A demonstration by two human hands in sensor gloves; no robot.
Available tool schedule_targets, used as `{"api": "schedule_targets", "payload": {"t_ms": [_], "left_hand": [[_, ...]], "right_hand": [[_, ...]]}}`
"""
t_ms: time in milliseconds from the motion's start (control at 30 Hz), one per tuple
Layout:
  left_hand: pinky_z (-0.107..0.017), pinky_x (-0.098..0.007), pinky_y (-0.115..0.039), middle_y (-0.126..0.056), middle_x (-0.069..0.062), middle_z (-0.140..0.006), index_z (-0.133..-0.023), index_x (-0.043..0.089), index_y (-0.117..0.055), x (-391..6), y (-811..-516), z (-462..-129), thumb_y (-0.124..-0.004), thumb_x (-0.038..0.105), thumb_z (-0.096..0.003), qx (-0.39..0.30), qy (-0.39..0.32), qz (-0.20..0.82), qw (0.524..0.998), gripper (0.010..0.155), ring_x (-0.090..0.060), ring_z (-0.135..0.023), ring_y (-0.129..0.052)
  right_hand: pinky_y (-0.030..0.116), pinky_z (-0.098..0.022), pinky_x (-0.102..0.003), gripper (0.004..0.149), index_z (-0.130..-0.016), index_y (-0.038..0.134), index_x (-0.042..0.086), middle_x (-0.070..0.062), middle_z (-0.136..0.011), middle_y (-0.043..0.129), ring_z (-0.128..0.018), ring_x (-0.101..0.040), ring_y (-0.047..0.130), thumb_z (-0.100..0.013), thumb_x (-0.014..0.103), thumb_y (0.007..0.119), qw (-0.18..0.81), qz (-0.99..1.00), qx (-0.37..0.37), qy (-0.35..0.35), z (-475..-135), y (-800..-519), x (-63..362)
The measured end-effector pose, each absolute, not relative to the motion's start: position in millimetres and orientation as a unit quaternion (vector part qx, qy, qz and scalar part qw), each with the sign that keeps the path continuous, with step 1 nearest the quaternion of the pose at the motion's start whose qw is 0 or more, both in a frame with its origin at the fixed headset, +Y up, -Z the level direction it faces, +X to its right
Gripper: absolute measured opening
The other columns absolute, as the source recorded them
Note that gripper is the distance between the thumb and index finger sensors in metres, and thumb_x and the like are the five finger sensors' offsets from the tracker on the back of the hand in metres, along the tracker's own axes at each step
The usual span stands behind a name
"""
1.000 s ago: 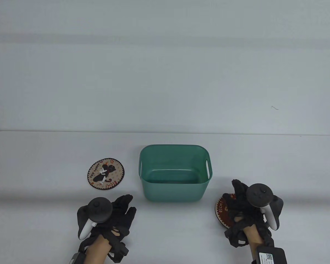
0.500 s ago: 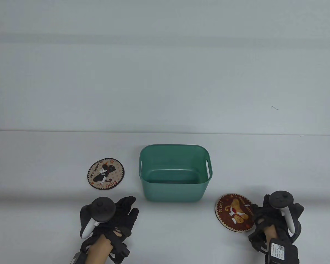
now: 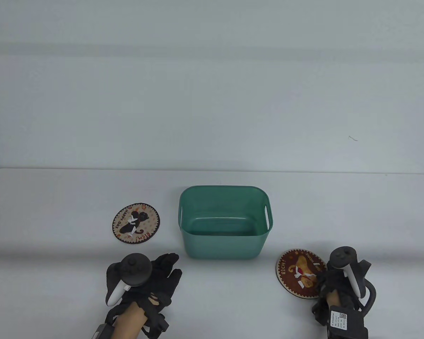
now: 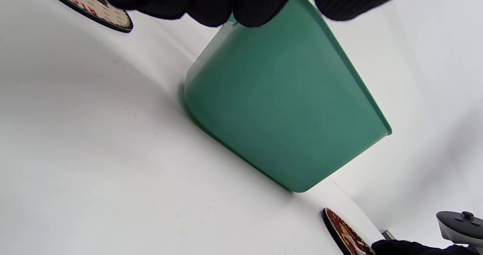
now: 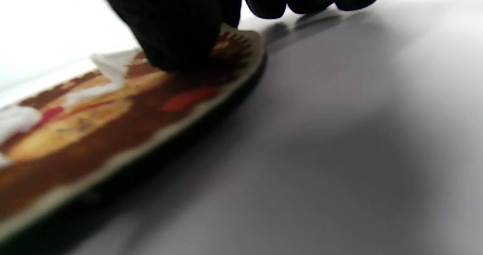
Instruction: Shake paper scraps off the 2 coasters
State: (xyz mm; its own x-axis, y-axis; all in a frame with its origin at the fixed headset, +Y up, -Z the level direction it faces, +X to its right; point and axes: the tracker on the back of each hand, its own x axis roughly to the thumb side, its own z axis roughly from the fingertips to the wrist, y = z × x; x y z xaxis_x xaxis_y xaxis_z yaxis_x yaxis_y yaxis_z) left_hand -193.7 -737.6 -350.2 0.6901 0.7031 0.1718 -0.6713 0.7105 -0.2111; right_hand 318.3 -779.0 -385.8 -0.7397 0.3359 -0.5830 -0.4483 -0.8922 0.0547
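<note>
A beige coaster [image 3: 136, 222] with a black animal picture lies left of the green bin, with white paper scraps [image 3: 131, 220] on it. A brown coaster [image 3: 298, 272] with white scraps [image 3: 299, 274] lies right of the bin near the front edge. My right hand [image 3: 322, 277] is at this coaster's right edge. In the right wrist view its thumb [image 5: 177, 32] presses on top of the brown coaster [image 5: 113, 134] by the rim, pinching that edge. My left hand [image 3: 171, 266] is in front of the bin's left corner with straight fingers, holding nothing.
The green plastic bin [image 3: 226, 188] stands open between the two coasters, and its inside looks bare. In the left wrist view its side wall [image 4: 279, 108] fills the middle, with the beige coaster [image 4: 102, 9] at top left. White table all round.
My right hand slid off the top of the brown coaster to its right side, uncovering it, then closed in on its right edge. My left hand drifted slightly right.
</note>
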Motion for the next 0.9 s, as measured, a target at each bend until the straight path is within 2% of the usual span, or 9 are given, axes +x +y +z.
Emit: {"api": "schedule_targets", "payload": {"t_ms": [100, 167, 233, 333, 500, 567, 700, 900], "left_hand": [[-0.064, -0.055, -0.059, -0.054, -0.018, -0.102, -0.100, 0.014, -0.055, -193, -739, -350, -0.066, 0.048, -0.0486, -0.068, -0.121, 0.372, 0.918, 0.063, -0.048, -0.091, -0.056], [-0.065, -0.055, -0.059, -0.054, -0.018, -0.102, -0.100, 0.015, -0.054, -193, -740, -351, -0.066, 0.048, -0.0485, -0.070, -0.120, 0.372, 0.918, 0.063, -0.048, -0.092, -0.056], [-0.064, -0.055, -0.060, -0.054, -0.017, -0.102, -0.101, 0.015, -0.053, -193, -741, -351, -0.066, 0.048, -0.0486, -0.070, -0.120, 0.372, 0.918, 0.064, -0.048, -0.092, -0.056], [-0.064, -0.054, -0.060, -0.054, -0.017, -0.102, -0.101, 0.015, -0.053, -193, -741, -350, -0.066, 0.048, -0.0486, -0.071, -0.121, 0.372, 0.918, 0.064, -0.048, -0.091, -0.056], [-0.064, -0.054, -0.061, -0.054, -0.017, -0.102, -0.101, 0.015, -0.053, -194, -743, -349, -0.066, 0.048, -0.0485, -0.073, -0.119, 0.376, 0.916, 0.063, -0.048, -0.091, -0.057], [-0.064, -0.054, -0.061, -0.054, -0.017, -0.102, -0.101, 0.015, -0.052, -194, -745, -348, -0.066, 0.048, -0.0486, -0.080, -0.117, 0.377, 0.915, 0.063, -0.048, -0.091, -0.057], [-0.064, -0.054, -0.061, -0.054, -0.017, -0.102, -0.101, 0.015, -0.052, -195, -745, -348, -0.066, 0.049, -0.0485, -0.079, -0.115, 0.377, 0.916, 0.064, -0.048, -0.091, -0.057], [-0.064, -0.054, -0.061, -0.054, -0.017, -0.102, -0.101, 0.015, -0.052, -198, -745, -347, -0.065, 0.049, -0.0486, -0.076, -0.112, 0.384, 0.914, 0.064, -0.048, -0.091, -0.057]], "right_hand": [[0.055, -0.059, -0.046, 0.057, -0.087, 0.052, 0.024, -0.011, -0.094, 0.053, -0.084, -0.031, 0.054, -0.040, 0.025, 0.085, 0.221, 0.928, -0.289, 0.077, -385, -778, 317], [0.062, -0.051, -0.043, 0.058, -0.085, 0.054, 0.025, -0.008, -0.081, 0.070, -0.073, -0.027, 0.066, -0.039, 0.024, 0.088, 0.210, 0.936, -0.277, 0.058, -386, -776, 317], [0.066, -0.047, -0.042, 0.060, -0.086, 0.054, 0.022, -0.007, -0.073, 0.078, -0.065, -0.025, 0.073, -0.037, 0.023, 0.090, 0.211, 0.937, -0.273, 0.050, -386, -774, 317], [0.067, -0.045, -0.042, 0.067, -0.091, 0.049, 0.014, -0.009, -0.071, 0.079, -0.061, -0.026, 0.074, -0.037, 0.021, 0.089, 0.251, 0.925, -0.277, 0.064, -386, -774, 321], [0.071, -0.040, -0.041, 0.048, -0.084, 0.066, 0.017, -0.012, -0.071, 0.077, -0.054, -0.024, 0.080, -0.040, 0.023, 0.083, 0.326, 0.898, -0.283, 0.081, -383, -773, 328], [0.075, -0.034, -0.039, 0.041, -0.081, 0.068, 0.018, -0.013, -0.068, 0.081, -0.046, -0.022, 0.086, -0.042, 0.030, 0.078, 0.369, 0.884, -0.274, 0.085, -381, -773, 332], [0.079, -0.026, -0.037, 0.041, -0.082, 0.065, 0.020, -0.011, -0.062, 0.091, -0.034, -0.019, 0.093, -0.044, 0.033, 0.072, 0.437, 0.855, -0.259, 0.103, -376, -774, 336], [0.079, -0.024, -0.036, 0.041, -0.082, 0.063, 0.017, -0.009, -0.059, 0.091, -0.032, -0.018, 0.093, -0.045, 0.032, 0.070, 0.523, 0.810, -0.257, 0.069, -370, -761, 341]]}}
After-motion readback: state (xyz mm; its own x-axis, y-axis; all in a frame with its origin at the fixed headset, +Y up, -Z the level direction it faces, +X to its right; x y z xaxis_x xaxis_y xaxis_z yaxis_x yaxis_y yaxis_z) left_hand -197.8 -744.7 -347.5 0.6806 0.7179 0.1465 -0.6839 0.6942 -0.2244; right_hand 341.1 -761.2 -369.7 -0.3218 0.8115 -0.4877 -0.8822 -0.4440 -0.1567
